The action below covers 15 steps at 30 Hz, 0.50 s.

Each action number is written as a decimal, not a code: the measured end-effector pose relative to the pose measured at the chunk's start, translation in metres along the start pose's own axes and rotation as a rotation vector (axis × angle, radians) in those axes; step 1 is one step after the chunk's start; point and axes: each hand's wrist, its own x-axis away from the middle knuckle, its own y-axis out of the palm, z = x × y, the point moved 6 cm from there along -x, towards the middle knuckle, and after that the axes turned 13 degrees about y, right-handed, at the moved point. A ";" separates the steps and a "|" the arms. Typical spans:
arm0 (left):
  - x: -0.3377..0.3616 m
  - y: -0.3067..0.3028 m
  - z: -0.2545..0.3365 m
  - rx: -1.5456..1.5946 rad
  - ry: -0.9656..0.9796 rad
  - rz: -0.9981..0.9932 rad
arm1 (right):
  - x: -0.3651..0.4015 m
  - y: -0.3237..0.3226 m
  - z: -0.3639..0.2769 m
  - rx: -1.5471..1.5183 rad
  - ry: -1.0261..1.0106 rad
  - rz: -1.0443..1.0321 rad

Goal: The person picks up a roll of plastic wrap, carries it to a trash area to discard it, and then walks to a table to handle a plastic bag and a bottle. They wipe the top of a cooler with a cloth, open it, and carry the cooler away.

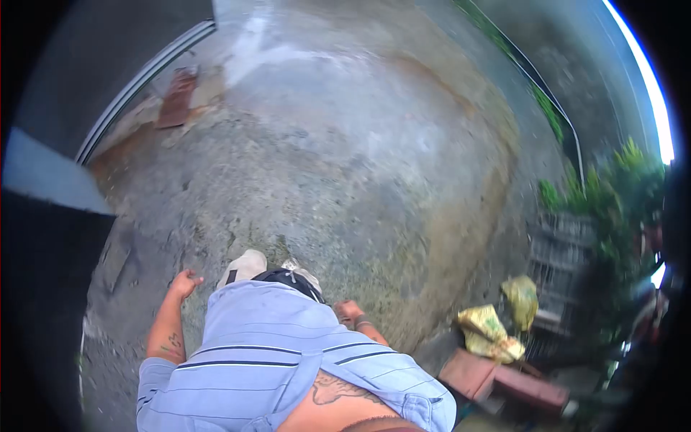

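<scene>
My left hand (187, 283) hangs beside my body, thumb sticking out from loosely curled fingers. It holds nothing that I can see, and the ground lies below it. On the other side, my right hand (349, 311) is close to my hip with its fingers folded in. Nothing shows in this hand either, and a dark band circles its wrist. Between the hands are my blue striped shirt (248, 324) and light trousers (247, 265).
Rough, damp-looking concrete ground (324, 180) spreads ahead. A reddish-brown slab (178, 97) lies by a metal-edged wall at the left. At the right are yellowish sacks (484, 322), reddish blocks (468, 374), stacked grey slats (561, 248) and green plants (619, 187).
</scene>
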 end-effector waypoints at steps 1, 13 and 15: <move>0.026 -0.002 0.010 0.118 -0.159 0.061 | -0.002 -0.025 -0.036 -0.048 -0.098 0.050; -0.060 0.041 -0.022 0.458 -0.511 -0.016 | 0.034 -0.088 -0.462 0.198 -0.465 0.387; -0.133 0.023 -0.010 0.323 -0.578 -0.054 | 0.050 -0.060 -0.487 0.261 -0.411 0.320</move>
